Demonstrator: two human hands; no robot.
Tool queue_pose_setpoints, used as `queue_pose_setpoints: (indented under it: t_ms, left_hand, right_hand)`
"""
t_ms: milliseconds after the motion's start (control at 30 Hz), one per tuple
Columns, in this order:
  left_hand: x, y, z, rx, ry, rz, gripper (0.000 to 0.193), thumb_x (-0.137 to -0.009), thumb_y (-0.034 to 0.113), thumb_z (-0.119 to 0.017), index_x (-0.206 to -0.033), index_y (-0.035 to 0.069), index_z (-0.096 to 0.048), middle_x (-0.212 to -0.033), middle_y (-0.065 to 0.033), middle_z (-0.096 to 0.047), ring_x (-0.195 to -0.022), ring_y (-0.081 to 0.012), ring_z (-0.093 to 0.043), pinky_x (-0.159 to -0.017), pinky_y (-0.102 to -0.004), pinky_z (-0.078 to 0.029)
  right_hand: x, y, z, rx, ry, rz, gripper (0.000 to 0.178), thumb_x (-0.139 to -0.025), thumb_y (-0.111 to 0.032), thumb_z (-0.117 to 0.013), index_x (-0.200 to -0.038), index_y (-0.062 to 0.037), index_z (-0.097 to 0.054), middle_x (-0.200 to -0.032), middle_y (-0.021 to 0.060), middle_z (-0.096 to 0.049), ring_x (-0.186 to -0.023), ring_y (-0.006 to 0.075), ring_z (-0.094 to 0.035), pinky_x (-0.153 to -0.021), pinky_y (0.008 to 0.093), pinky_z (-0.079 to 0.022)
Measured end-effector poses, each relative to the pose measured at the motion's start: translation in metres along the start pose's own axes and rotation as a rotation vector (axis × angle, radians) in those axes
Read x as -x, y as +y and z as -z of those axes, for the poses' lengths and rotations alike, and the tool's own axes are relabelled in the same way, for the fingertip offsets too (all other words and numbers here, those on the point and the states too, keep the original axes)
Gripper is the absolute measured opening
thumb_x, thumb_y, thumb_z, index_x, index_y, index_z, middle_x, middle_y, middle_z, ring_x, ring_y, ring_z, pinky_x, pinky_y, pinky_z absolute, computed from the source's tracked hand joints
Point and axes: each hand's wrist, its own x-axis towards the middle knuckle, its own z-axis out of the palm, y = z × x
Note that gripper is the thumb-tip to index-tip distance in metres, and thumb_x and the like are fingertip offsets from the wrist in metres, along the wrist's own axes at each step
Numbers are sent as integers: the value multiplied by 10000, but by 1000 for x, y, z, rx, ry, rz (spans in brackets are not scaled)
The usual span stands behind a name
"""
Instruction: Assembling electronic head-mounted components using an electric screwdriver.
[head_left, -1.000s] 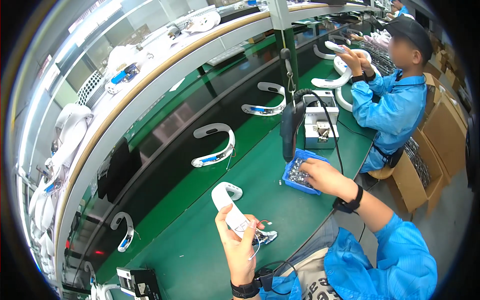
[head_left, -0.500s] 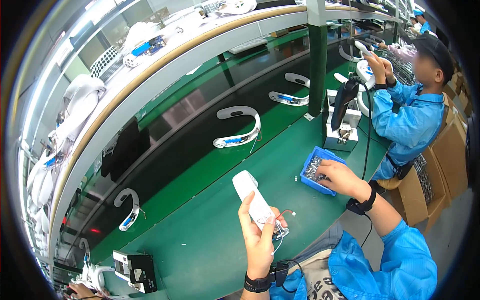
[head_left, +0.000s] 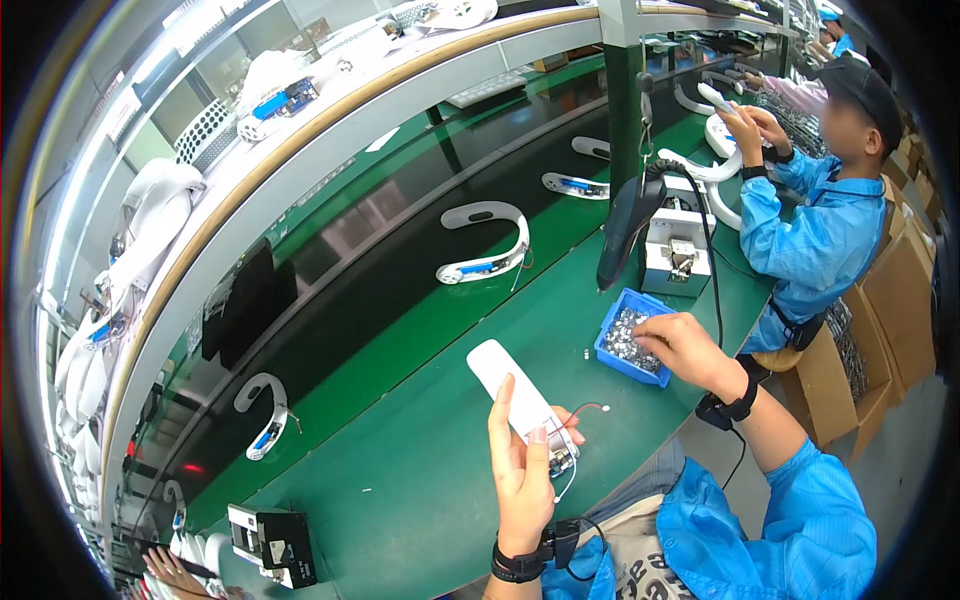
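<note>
My left hand (head_left: 522, 490) is closed around a white plastic housing (head_left: 508, 385), its thumb lying along the face. Thin red and white wires (head_left: 590, 406) trail from the housing's lower end, where a bit of circuitry shows. Over the right side of a blue bin (head_left: 625, 367), my right hand (head_left: 690, 348) has its fingertips pinched together. Whatever they may hold is too small to make out. Many small shiny metal parts (head_left: 625, 340) fill the bin, and a couple of tiny pieces lie on the green table beside it.
A dark power screwdriver (head_left: 625, 235) hangs on a coiled cord behind the bin, by a metal fixture (head_left: 677, 262). White curved housings (head_left: 490, 245) lie along the green conveyor. A black box-shaped device (head_left: 270, 545) stands at lower left. A co-worker (head_left: 825, 220) sits at right.
My right hand has drawn back slightly from among the metal parts, its fingers now pinched. The housing has turned a little in my left hand. The hanging screwdriver has swung left.
</note>
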Motion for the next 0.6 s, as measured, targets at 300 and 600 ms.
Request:
queue_pose_setpoints:
  t_ms: [300, 600]
  left_hand:
    - [4, 7, 13, 25, -26, 24, 592, -1093, 79, -450, -1645, 87, -234, -1095, -178, -658, -920, -227, -684, -867, -385, -582]
    - [6, 6, 18, 242, -56, 56, 637, -1040, 162, -442, -1642, 80, -250, -1120, -203, -663, -944, -275, -695, -861, -421, -598]
  right_hand:
    - [9, -14, -3, -503, 106, -254, 126, -1037, -72, -648, -1100, 35, -631, -961, 151, -773, -958, 221, -772, -756, 324, -625]
    - [3, -101, -9, -848, 106, 65, 101, -1014, -25, -669, -1087, 44, -668, -1022, 146, -763, -999, 195, -752, -780, 299, -607]
